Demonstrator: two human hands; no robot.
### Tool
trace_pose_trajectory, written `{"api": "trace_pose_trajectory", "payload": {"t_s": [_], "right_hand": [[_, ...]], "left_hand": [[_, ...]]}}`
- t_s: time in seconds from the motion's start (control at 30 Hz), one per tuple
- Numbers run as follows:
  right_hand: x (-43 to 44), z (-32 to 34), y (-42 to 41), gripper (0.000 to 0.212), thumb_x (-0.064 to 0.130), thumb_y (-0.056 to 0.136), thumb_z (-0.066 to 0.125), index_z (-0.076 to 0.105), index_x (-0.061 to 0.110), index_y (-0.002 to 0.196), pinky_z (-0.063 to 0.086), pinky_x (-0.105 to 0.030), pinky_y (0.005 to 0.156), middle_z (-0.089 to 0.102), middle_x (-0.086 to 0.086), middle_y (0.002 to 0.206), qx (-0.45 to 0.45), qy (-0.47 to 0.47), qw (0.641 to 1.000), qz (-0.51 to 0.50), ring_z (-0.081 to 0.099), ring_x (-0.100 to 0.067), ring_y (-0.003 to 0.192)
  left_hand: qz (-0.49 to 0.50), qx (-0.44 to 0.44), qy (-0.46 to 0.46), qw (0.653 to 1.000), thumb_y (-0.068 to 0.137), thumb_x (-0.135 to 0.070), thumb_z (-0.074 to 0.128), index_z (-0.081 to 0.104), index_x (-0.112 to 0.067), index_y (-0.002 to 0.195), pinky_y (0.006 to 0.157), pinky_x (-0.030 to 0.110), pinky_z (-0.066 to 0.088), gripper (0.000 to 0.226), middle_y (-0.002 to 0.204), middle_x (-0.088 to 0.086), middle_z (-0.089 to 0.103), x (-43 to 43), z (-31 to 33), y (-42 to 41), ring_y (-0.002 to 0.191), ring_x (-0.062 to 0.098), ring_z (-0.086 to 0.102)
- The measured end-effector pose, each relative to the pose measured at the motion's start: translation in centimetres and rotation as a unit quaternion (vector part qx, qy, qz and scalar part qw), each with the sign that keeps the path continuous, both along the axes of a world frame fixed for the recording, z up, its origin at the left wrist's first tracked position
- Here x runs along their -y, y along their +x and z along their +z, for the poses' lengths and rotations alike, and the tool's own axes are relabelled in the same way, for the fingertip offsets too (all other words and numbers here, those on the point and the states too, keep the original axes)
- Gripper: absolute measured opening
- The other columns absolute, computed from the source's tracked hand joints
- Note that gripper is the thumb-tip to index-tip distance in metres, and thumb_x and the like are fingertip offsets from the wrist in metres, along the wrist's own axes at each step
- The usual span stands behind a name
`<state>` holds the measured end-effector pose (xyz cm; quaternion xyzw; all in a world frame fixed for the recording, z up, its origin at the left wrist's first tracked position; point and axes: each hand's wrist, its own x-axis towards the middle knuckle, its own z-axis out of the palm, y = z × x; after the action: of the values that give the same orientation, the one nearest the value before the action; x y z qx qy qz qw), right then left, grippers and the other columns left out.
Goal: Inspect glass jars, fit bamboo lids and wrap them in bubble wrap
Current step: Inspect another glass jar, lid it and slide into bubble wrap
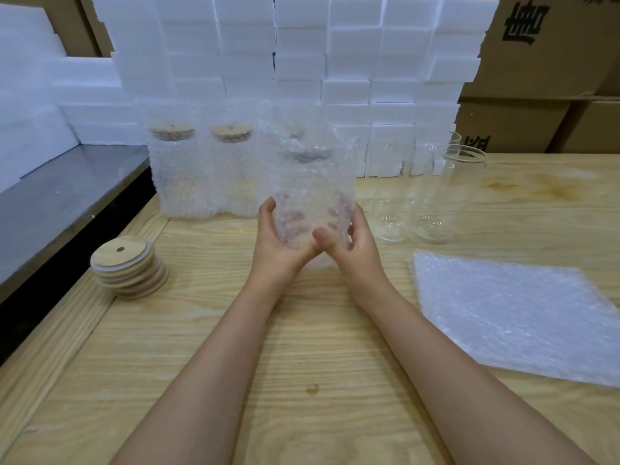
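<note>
The left hand (pixel 278 238) and right hand (pixel 357 245) curl their fingers round the wrapped jar (pixel 312 186). Left of it lie bamboo lids (pixel 129 266), right of it bare jars (pixel 436 196).

Jar (pixel 312 196) dim inside bubble wrap (pixel 345 146), perhaps lidded; flat sheet (pixel 516 317) cut off at right.

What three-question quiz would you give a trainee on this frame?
1. True or false: the left hand and right hand both grip the wrapped jar.
2. The stack of lids lies: A) left of the hands, B) right of them, C) in them.
3. Fill in: the bare glass jars stand on the person's ___ side.
Key: 1 true; 2 A; 3 right.
</note>
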<state>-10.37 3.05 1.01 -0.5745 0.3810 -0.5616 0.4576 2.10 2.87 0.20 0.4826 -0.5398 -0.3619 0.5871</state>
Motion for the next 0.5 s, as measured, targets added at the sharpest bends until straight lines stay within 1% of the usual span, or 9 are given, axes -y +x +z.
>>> {"api": "trace_pose_trajectory", "payload": {"t_s": [0.03, 0.1, 0.17, 0.2, 0.3, 0.37, 0.4, 0.43, 0.5], "right_hand": [[0.1, -0.1, 0.2, 0.093, 0.041, 0.063, 0.079, 0.037, 0.016, 0.142, 0.042, -0.042, 0.108, 0.046, -0.008, 0.142, -0.010, -0.001, 1.000, -0.009, 0.049, -0.018, 0.129], [0.4, -0.4, 0.5, 0.093, 0.031, 0.063, 0.085, 0.035, 0.017, 0.140, 0.042, -0.043, 0.107, 0.046, -0.006, 0.139, -0.038, -0.006, 0.999, -0.032, 0.049, -0.019, 0.128], [0.6, -0.8, 0.6, 0.092, 0.024, 0.062, 0.089, 0.036, 0.019, 0.137, 0.043, -0.041, 0.106, 0.047, -0.004, 0.136, -0.058, -0.008, 0.996, -0.059, 0.049, -0.017, 0.126], [0.7, -1.0, 0.6, 0.092, 0.022, 0.062, 0.090, 0.036, 0.019, 0.137, 0.043, -0.040, 0.106, 0.048, -0.003, 0.134, -0.062, -0.010, 0.996, -0.069, 0.049, -0.016, 0.126], [1.0, -1.2, 0.6, 0.089, 0.018, 0.061, 0.089, 0.039, 0.018, 0.135, 0.044, -0.039, 0.105, 0.050, -0.003, 0.131, -0.074, -0.010, 0.992, -0.097, 0.051, -0.015, 0.123], [1.2, -1.3, 0.7, 0.086, 0.020, 0.063, 0.088, 0.040, 0.017, 0.134, 0.044, -0.039, 0.104, 0.051, -0.004, 0.129, -0.081, -0.013, 0.989, -0.126, 0.052, -0.015, 0.121], [1.3, -1.4, 0.7, 0.085, 0.021, 0.064, 0.087, 0.040, 0.017, 0.134, 0.044, -0.039, 0.104, 0.050, -0.004, 0.129, -0.084, -0.014, 0.987, -0.138, 0.052, -0.015, 0.121], [1.5, -1.5, 0.7, 0.085, 0.022, 0.064, 0.087, 0.040, 0.016, 0.134, 0.043, -0.039, 0.105, 0.049, -0.004, 0.130, -0.087, -0.015, 0.985, -0.147, 0.051, -0.016, 0.122], [2.1, -1.5, 0.5, 0.088, 0.026, 0.066, 0.086, 0.037, 0.014, 0.138, 0.042, -0.039, 0.106, 0.046, -0.003, 0.133, -0.090, -0.012, 0.982, -0.165, 0.048, -0.017, 0.125]], "left_hand": [[0.004, 0.012, 0.006, 1.000, 0.047, -0.051, 0.086, 0.029, -0.028, 0.136, 0.092, 0.014, 0.048, 0.109, 0.125, -0.019, 0.053, 0.1, -0.2, -0.1, 0.109, -0.012, 0.055], [0.005, 0.032, 0.007, 0.999, 0.045, -0.047, 0.086, 0.030, -0.030, 0.128, 0.087, 0.017, 0.051, 0.102, 0.117, -0.019, 0.058, 0.4, -0.5, -0.3, 0.102, -0.009, 0.060], [0.003, 0.062, -0.008, 0.998, 0.048, -0.047, 0.085, 0.032, -0.036, 0.119, 0.079, 0.011, 0.050, 0.089, 0.111, -0.020, 0.061, 0.5, -0.8, -0.5, 0.096, -0.010, 0.062], [-0.001, 0.078, -0.013, 0.997, 0.051, -0.048, 0.084, 0.032, -0.040, 0.117, 0.078, 0.010, 0.049, 0.084, 0.111, -0.019, 0.063, 0.4, -0.9, -0.6, 0.097, -0.011, 0.062], [-0.046, 0.095, -0.006, 0.994, 0.057, -0.042, 0.084, 0.029, -0.035, 0.129, 0.095, 0.027, 0.051, 0.091, 0.123, -0.013, 0.061, 0.5, -1.1, -0.7, 0.109, -0.001, 0.061], [-0.086, 0.077, -0.004, 0.993, 0.058, -0.027, 0.086, 0.025, -0.029, 0.133, 0.103, 0.039, 0.047, 0.097, 0.132, -0.004, 0.056, 0.6, -1.1, -0.6, 0.119, 0.009, 0.058], [-0.104, 0.063, -0.002, 0.993, 0.057, -0.022, 0.085, 0.024, -0.026, 0.135, 0.105, 0.041, 0.045, 0.099, 0.135, -0.001, 0.053, 0.6, -1.1, -0.5, 0.122, 0.012, 0.056], [-0.113, 0.055, 0.003, 0.992, 0.056, -0.022, 0.082, 0.023, -0.024, 0.139, 0.106, 0.038, 0.044, 0.101, 0.138, -0.002, 0.050, 0.6, -1.1, -0.4, 0.125, 0.010, 0.053], [-0.118, 0.050, 0.013, 0.992, 0.057, -0.025, 0.075, 0.021, -0.027, 0.144, 0.102, 0.017, 0.041, 0.102, 0.142, -0.008, 0.041, 0.4, -1.1, -0.2, 0.129, -0.007, 0.042]]}}
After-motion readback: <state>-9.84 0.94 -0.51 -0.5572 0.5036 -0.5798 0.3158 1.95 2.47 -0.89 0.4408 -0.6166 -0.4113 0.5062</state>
